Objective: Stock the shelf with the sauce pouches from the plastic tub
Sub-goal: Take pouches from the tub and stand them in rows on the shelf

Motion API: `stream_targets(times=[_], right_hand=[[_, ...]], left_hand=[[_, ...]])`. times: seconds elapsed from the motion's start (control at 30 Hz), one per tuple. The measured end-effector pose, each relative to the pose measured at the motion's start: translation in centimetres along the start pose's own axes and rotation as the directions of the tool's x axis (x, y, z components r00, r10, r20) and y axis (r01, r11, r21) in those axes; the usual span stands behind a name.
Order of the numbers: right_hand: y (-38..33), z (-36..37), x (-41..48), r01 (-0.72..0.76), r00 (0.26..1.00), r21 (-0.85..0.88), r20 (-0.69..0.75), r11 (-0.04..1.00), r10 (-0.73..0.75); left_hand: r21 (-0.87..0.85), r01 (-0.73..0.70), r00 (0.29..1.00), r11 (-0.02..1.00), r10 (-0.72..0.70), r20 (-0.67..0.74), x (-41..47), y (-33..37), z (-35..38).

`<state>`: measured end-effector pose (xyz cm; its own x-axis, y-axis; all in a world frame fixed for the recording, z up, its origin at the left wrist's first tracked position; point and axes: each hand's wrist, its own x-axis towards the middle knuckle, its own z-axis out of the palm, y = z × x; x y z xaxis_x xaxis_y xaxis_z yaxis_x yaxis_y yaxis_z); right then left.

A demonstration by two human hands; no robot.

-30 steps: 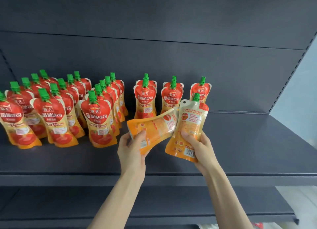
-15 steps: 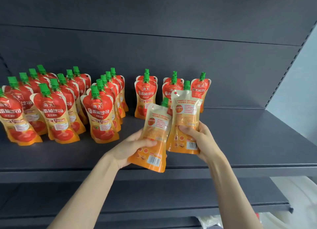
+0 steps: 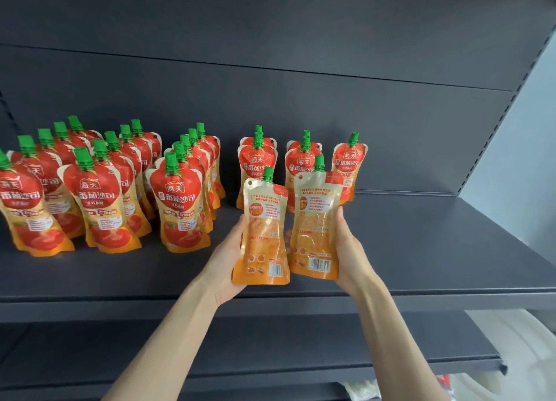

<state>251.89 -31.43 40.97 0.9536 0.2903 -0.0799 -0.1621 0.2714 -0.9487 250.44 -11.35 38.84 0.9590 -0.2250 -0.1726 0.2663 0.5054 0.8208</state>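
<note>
A person is reaching both bare arms up to a dark grey shelf and holding one sauce pouch in each hand. The left hand is gripping the left pouch by its left edge and lower corner, with the palm wrapping behind it and the thumb lying along the side. The right hand is clasping the right pouch along its right edge, fingers hidden behind it. Both pouches are standing upright with their green caps on top and their printed backs and barcodes facing the camera; they are side by side, edges nearly touching, above the front half of the shelf, and whether their bottoms are resting on the shelf cannot be told. Just behind them, toward the back of the shelf, a few stocked pouches are standing in short rows with red tomato fronts facing out. Further left on the shelf, a larger group of pouches is standing in several rows running front to back. The right end of the shelf is bare. Below the shelf, a lower shelf of the same dark grey is showing.
</note>
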Motion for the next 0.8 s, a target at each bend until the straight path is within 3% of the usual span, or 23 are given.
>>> stream_targets(times=[0.17,0.27,0.43,0.5,0.63,0.8], right_hand=[[0.4,0.4,0.2,0.005,0.999,-0.029,0.048,1.000,-0.003],[0.6,0.3,0.6,0.017,1.000,-0.148,0.022,0.989,-0.014],[1.1,0.4,1.8,0.097,0.994,-0.168,-0.042,0.981,-0.106],[1.3,0.4,2.5,0.128,0.984,-0.228,-0.091,0.965,-0.152],[0.9,0.4,4.0,0.185,0.959,-0.265,-0.163,0.946,-0.233],[-0.1,0.4,7.0,0.255,0.919,-0.294,-0.223,0.921,-0.326]], left_hand=[[-0.015,0.002,0.999,1.000,-0.002,0.044,-0.2,-0.1,-0.2],[0.067,-0.024,0.999,0.997,0.021,0.050,0.1,0.1,-0.9],[0.148,-0.081,0.996,0.986,0.084,-0.013,1.0,0.7,-0.7],[0.245,-0.137,0.984,0.960,0.159,-0.075,1.5,1.0,-0.3],[0.566,-0.245,0.912,0.787,0.385,-0.141,3.4,1.6,-0.2],[0.550,-0.301,0.869,0.779,0.462,-0.179,6.9,2.6,-0.6]])
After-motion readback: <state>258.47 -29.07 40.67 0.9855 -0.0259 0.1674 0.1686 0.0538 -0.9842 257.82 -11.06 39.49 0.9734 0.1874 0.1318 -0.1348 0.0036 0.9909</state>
